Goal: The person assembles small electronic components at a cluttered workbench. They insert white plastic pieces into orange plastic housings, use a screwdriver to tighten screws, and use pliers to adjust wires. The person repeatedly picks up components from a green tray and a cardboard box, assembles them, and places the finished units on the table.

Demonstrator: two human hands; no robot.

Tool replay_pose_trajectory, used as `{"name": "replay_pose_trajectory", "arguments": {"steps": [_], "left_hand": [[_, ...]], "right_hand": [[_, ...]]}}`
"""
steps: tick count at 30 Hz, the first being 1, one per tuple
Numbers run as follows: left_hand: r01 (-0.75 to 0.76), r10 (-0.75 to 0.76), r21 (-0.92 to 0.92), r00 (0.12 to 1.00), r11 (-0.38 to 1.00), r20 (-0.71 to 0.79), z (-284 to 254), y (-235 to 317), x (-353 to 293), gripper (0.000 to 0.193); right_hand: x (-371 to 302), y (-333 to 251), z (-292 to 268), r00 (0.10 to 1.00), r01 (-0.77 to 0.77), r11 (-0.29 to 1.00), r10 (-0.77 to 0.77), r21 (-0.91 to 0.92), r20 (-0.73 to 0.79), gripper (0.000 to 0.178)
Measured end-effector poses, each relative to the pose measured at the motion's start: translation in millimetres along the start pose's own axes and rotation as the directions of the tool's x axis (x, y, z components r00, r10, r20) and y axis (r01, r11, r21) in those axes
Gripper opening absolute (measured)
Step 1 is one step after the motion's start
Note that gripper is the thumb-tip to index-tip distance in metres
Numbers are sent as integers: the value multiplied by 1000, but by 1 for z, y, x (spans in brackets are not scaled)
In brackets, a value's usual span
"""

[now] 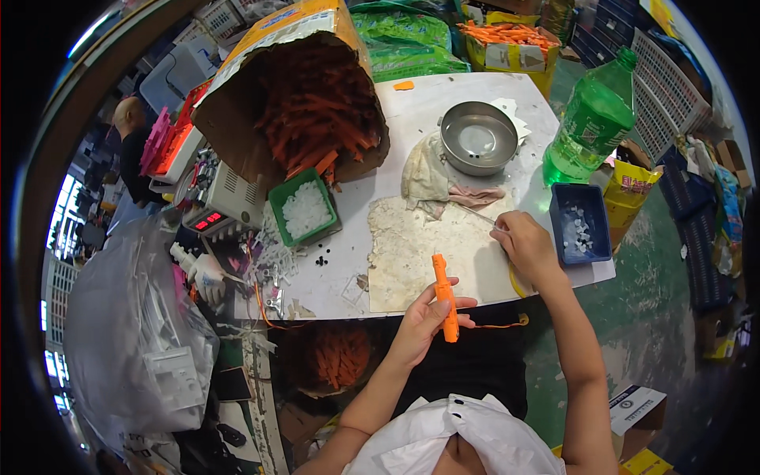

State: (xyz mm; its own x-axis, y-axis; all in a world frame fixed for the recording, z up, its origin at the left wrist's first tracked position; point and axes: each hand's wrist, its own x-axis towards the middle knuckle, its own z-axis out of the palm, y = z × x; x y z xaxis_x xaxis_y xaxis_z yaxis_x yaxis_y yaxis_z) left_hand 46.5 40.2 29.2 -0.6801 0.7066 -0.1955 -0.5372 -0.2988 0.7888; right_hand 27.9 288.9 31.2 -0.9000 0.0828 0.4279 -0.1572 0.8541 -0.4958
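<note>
While the left hand (422, 326) grasped an orange piece (443, 294) over the table's (475, 87) front edge and the right hand (529, 245) a thin tool (479, 215), a green tray (318, 235) and blue tray (587, 256) held pale bits (307, 210), a carton (226, 127) orange parts (317, 115), the tool's grip hidden.

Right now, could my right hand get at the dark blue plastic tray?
Probably yes: the dark blue plastic tray sits open-topped just right of the right hand, nothing visible between them, though that hand's grip holds a slim tool.
</note>
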Motion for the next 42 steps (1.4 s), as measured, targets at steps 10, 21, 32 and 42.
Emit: {"name": "replay_pose_trajectory", "arguments": {"steps": [10, 21, 32, 42], "left_hand": [[-36, 38, 72, 999, 997, -27, 0, -3, 2, 46], [10, -12, 176, 1000, 984, 13, -5, 6, -11, 51], [43, -57, 181, 995, 983, 77, -2, 14, -17, 55], [173, -215, 289, 969, 942, 123, -11, 25, -9, 48]], "right_hand": [[17, 31, 16, 994, -71, 997, 74, -38, 84, 17], [-49, -73, -53, 894, -409, 794, 248, 450, 374, 18], [-58, -67, -57, 954, -275, 831, 173, 484, 246, 18], [-75, -43, -41, 915, -338, 748, 118, 571, 387, 27]]}}
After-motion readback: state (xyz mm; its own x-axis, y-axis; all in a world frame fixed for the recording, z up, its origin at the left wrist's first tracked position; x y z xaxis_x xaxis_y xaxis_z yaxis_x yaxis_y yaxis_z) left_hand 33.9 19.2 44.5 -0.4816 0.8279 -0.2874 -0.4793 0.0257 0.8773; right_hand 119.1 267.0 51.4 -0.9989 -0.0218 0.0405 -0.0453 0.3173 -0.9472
